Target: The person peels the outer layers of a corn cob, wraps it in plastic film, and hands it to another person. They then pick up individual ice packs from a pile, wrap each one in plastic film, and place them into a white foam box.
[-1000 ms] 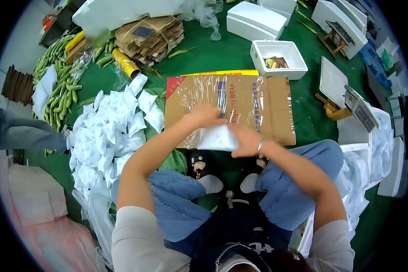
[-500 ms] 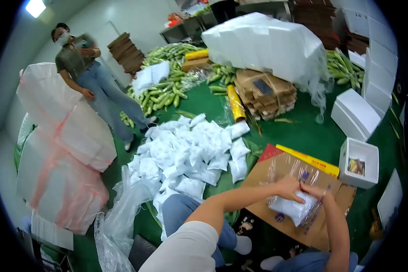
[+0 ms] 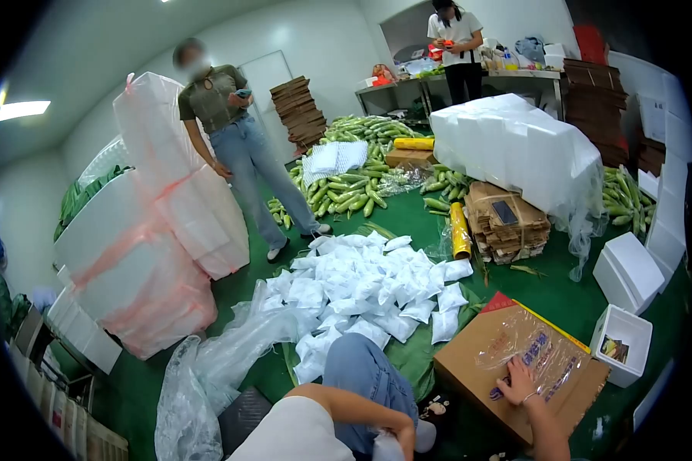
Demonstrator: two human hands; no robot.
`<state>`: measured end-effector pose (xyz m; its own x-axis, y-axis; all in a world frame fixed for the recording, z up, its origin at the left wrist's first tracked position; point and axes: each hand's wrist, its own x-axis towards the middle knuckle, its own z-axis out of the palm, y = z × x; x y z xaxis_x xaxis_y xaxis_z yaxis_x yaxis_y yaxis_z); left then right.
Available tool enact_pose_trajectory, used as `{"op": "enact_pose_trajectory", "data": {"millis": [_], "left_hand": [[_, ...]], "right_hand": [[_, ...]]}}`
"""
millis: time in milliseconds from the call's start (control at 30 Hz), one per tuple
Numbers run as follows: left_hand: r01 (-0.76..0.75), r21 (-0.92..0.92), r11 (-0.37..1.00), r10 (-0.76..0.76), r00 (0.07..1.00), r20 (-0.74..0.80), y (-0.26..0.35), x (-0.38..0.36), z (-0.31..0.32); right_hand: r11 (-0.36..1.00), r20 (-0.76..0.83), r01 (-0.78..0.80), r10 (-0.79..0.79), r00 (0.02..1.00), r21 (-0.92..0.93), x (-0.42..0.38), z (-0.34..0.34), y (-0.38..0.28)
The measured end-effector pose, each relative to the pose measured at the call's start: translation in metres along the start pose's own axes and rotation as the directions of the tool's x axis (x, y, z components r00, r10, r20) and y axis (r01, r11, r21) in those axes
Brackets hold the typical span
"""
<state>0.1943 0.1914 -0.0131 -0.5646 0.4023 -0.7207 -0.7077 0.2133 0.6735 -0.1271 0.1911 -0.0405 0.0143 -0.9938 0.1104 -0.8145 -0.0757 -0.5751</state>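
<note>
My right hand (image 3: 519,382) lies with fingers spread on a sheet of clear plastic wrap (image 3: 507,349), which covers part of a printed cardboard box (image 3: 469,357). At the bottom edge, beside my knee, my left hand (image 3: 399,430) curls around a white packet (image 3: 387,447); the frame cuts off part of both. A large heap of similar white packets (image 3: 361,280) lies on the floor ahead of my knee, left of the box.
An open foam box (image 3: 623,342) with small items stands right of the cardboard. Beyond are a yellow roll (image 3: 460,230), tied flattened cartons (image 3: 507,223) with a phone, and heaped green corn cobs (image 3: 354,188). Crumpled plastic (image 3: 200,392) lies left. One person (image 3: 238,146) stands behind; another (image 3: 457,46) is farther back.
Both hands were together on the packet over the cardboard. My left hand has drawn down and left with the packet; my right hand has spread on the wrap. The view has tilted up and left.
</note>
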Motion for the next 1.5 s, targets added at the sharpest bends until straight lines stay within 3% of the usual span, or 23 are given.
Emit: {"op": "enact_pose_trajectory", "data": {"millis": [100,133,167,200,233,300,433,500,533,567,633,700,767,800,833,900,933,1000,1133,1233,1333,1433,1500], "left_hand": [[-0.103,-0.188,0.977,0.088,0.992,-0.09,0.004,-0.017,-0.003],[-0.151,-0.256,0.955,0.123,0.985,-0.12,0.013,-0.022,-0.009],[-0.204,-0.326,0.923,0.163,0.975,-0.149,0.022,-0.024,-0.015],[-0.254,-0.396,0.883,0.198,0.964,-0.177,0.032,-0.027,-0.022],[-0.309,-0.47,0.827,0.235,0.949,-0.209,0.04,-0.033,-0.026],[-0.435,-0.623,0.65,0.346,0.9,-0.267,0.052,-0.046,-0.032],[-0.607,-0.746,0.276,0.585,0.722,-0.37,0.076,-0.071,-0.013],[-0.93,-0.25,0.27,0.147,0.297,-0.943,0.106,-0.071,0.016],[-0.889,0.183,0.42,0.294,-0.057,-0.954,0.103,-0.058,0.015],[-0.889,0.178,0.423,0.294,-0.051,-0.955,0.1,-0.056,0.022],[-0.554,-0.01,0.832,-0.065,-0.08,-0.995,0.102,-0.049,0.035],[-0.643,0.18,0.745,-0.173,-0.446,-0.878,0.076,-0.019,0.018],[-0.824,-0.056,0.563,-0.302,-0.142,-0.943,0.034,-0.005,-0.007],[-0.823,-0.061,0.565,-0.301,-0.137,-0.944,0.04,-0.013,0.001],[-0.873,-0.256,0.416,-0.319,0.124,-0.94,0.045,-0.024,0.008],[-0.779,-0.589,0.213,-0.15,0.57,-0.808,0.048,-0.032,0.019],[-0.679,-0.696,0.236,0.03,0.721,-0.693,0.043,-0.03,0.023],[-0.513,-0.761,0.398,0.21,0.858,-0.468,0.04,-0.015,0.035],[-0.33,-0.717,0.614,0.219,0.944,-0.248,0.018,0.013,0.051],[-0.303,-0.72,0.624,0.206,0.953,-0.222,0.0,0.023,0.06],[-0.316,-0.718,0.62,0.184,0.948,-0.259,-0.007,0.012,0.066],[-0.279,-0.055,0.959,0.162,0.693,-0.702,0.04,-0.039,0.073],[-0.17,0.08,0.982,0.171,0.639,-0.75,0.056,-0.058,0.081]], "right_hand": [[0.909,0.156,0.118,-0.059,0.986,-0.401,0.002,-0.047,-0.091],[0.999,0.229,0.037,-0.044,0.972,0.035,0.009,-0.059,-0.114],[0.887,0.307,-0.085,-0.066,0.949,0.453,0.012,-0.064,-0.134],[0.517,0.324,-0.185,-0.193,0.926,0.836,0.014,-0.062,-0.151],[0.303,0.382,-0.314,-0.197,0.903,0.9,0.008,-0.087,-0.193],[0.667,-0.057,0.102,-0.089,0.994,0.738,0.001,-0.072,-0.206],[0.576,-0.411,0.208,0.247,0.877,0.79,-0.003,-0.06,-0.195],[0.435,-0.343,0.078,0.574,0.744,0.897,-0.005,-0.043,-0.155],[0.398,-0.344,0.075,0.666,0.662,0.914,-0.005,-0.029,-0.144],[0.395,-0.342,0.073,0.671,0.658,0.916,-0.011,-0.026,-0.154],[0.815,-0.583,-0.207,0.54,0.607,0.541,-0.027,-0.026,-0.193],[0.884,-0.434,-0.235,0.411,0.801,0.404,-0.049,-0.047,-0.247],[0.968,-0.298,-0.131,0.193,0.935,0.216,-0.063,-0.046,-0.261],[0.997,-0.232,-0.076,0.082,0.969,0.033,-0.07,-0.043,-0.267],[0.965,-0.179,-0.004,-0.045,0.983,-0.264,-0.08,-0.044,-0.278],[0.884,-0.154,0.142,-0.232,0.96,-0.445,-0.095,-0.065,-0.304],[0.886,-0.156,0.132,-0.222,0.963,-0.444,-0.096,-0.07,-0.312],[0.82,-0.005,0.555,-0.561,0.828,-0.14,-0.104,-0.076,-0.32],[0.813,0.026,0.53,-0.541,0.841,-0.241,-0.147,-0.041,-0.295],[0.993,0.024,0.081,-0.079,0.997,-0.08,-0.145,-0.024,-0.263],[0.961,-0.204,-0.253,0.271,0.941,0.11,-0.12,-0.008,-0.229],[0.928,-0.257,-0.268,0.333,0.907,0.258,-0.104,0.001,-0.212],[0.93,-0.276,-0.163,0.261,0.925,0.33,-0.104,0.023,-0.195]]}}
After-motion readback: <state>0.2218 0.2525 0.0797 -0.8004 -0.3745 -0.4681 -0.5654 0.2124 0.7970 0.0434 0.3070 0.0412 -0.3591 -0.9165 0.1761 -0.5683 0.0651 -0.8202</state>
